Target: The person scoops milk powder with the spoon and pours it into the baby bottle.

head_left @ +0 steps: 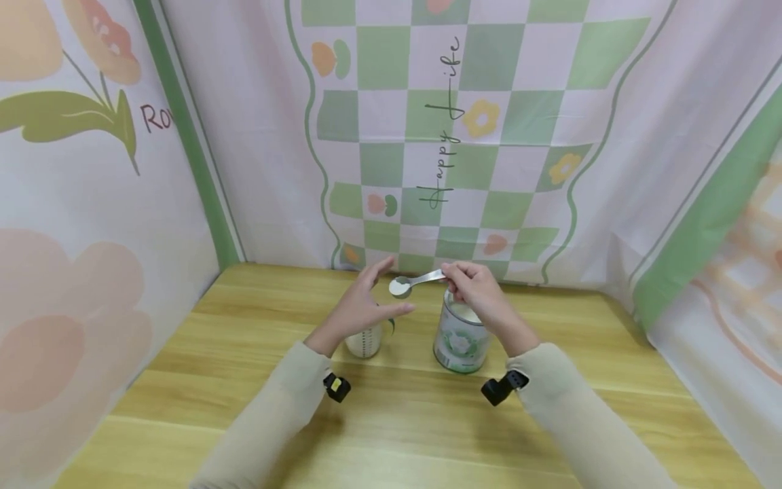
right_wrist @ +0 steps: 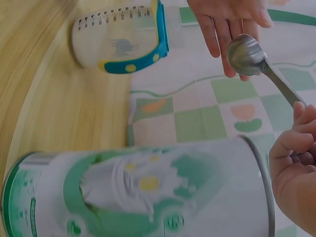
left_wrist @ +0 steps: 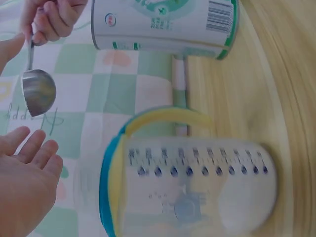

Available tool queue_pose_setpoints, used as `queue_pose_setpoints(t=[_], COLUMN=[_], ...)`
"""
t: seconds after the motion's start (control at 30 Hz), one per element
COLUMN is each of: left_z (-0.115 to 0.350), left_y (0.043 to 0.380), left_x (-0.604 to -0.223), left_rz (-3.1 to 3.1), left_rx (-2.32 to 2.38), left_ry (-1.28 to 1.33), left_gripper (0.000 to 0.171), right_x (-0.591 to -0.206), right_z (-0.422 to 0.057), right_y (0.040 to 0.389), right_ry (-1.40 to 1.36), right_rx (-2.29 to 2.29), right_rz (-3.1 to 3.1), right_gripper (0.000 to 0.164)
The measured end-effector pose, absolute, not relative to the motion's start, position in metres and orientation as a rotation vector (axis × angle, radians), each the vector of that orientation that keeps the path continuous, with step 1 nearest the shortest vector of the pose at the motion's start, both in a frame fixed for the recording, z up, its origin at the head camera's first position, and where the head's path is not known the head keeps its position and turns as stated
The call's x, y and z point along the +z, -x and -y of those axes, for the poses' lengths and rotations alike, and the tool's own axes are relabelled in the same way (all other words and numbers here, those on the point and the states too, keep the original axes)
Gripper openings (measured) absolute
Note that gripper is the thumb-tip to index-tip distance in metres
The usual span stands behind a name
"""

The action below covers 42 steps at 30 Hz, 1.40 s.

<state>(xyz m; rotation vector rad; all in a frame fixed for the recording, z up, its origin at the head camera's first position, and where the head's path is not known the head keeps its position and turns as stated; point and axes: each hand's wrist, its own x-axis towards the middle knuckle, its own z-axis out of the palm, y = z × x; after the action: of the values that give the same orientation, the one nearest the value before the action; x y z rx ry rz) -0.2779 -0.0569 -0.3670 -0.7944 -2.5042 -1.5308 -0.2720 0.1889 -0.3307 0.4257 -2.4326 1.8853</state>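
Observation:
My right hand (head_left: 479, 292) pinches the handle of a metal measuring spoon (head_left: 421, 278), which carries white powder in its bowl. In the head view the spoon is held level, left of and above a milk powder tin (head_left: 461, 339). The left hand (head_left: 360, 305) is held with spread fingers beside the spoon's bowl, apart from it, and grips nothing. Below that hand stands a clear baby bottle (left_wrist: 197, 187) with a blue and yellow collar and handle, printed marks and white contents at its bottom. My left hand partly hides the bottle in the head view.
Tin and bottle stand on a wooden table (head_left: 403, 435), toward its back. A checked green and white curtain (head_left: 440, 170) hangs just behind the table's far edge, and a flowered curtain (head_left: 73, 305) hangs on the left. Each wrist bears a small black camera.

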Motion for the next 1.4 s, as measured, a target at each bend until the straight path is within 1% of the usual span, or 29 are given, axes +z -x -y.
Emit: queue_pose_setpoints(t=[0.4, 0.8, 0.97, 1.2, 1.4], left_z=[0.092, 0.113, 0.113, 0.111, 0.11], left_y=[0.273, 0.277, 0.281, 0.283, 0.284], left_x=[-0.383, -0.423, -0.435, -0.442, -0.445], left_rz=[2.611, 2.664, 2.582, 2.546, 2.535], left_rx=[-1.413, -1.563, -1.703, -1.772, -1.787], left_ry=[0.726, 0.572, 0.586, 0.553, 0.531], left_gripper=[0.102, 0.105, 0.097, 0.083, 0.071], right_x=[-0.329, -0.335, -0.338, -0.346, -0.351], right_z=[-0.156, -0.139, -0.134, -0.13, -0.127], right_y=[0.278, 0.277, 0.279, 0.281, 0.278], right_ry=[-0.486, -0.581, -0.595, -0.65, -0.637], right_rx=[1.804, 1.592, 1.528, 1.445, 1.386], right_rz=[2.463, 2.524, 2.507, 2.477, 2.495], right_gripper=[0.034, 0.036, 0.034, 0.031, 0.034])
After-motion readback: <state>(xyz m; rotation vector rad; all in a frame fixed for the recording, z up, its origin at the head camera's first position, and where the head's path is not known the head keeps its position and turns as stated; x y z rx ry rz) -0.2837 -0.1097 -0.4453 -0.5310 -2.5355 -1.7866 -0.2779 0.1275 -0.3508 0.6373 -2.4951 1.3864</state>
